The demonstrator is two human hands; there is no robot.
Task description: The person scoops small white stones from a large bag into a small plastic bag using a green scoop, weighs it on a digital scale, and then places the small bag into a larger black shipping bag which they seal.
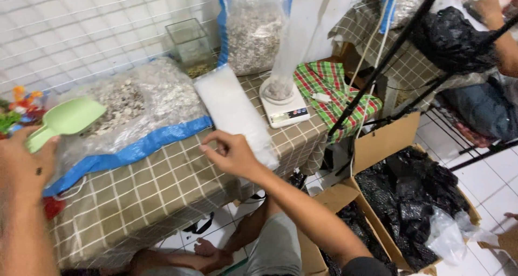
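The person's left hand (24, 165) is closed around the handle of a pale green plastic scoop (67, 119), whose bowl points up and to the right, over the near edge of a big clear bag of gravel (140, 101) with a blue band along its edge. The bag lies on its side on a table covered with a checked brown cloth (162, 190).

The right hand (232, 154) reaches over the table with its fingers loosely curled. The fingertips are pinched at or just touching the near end of a flat stack of white plastic bags (232, 111); a firm hold cannot be told from this view. The stack lies on the cloth between the gravel bag and a small white kitchen scale (284, 109).

On the scale stands a tall clear bag (294, 44) with a little gravel at its bottom. A red and green checked cloth (329, 90) lies just beside the scale. An empty small glass tank (190, 41) stands at the tiled wall behind. On the floor to the right, open cardboard boxes (386, 141) hold black plastic bags. Another person's arm (504, 36) shows at the upper right.
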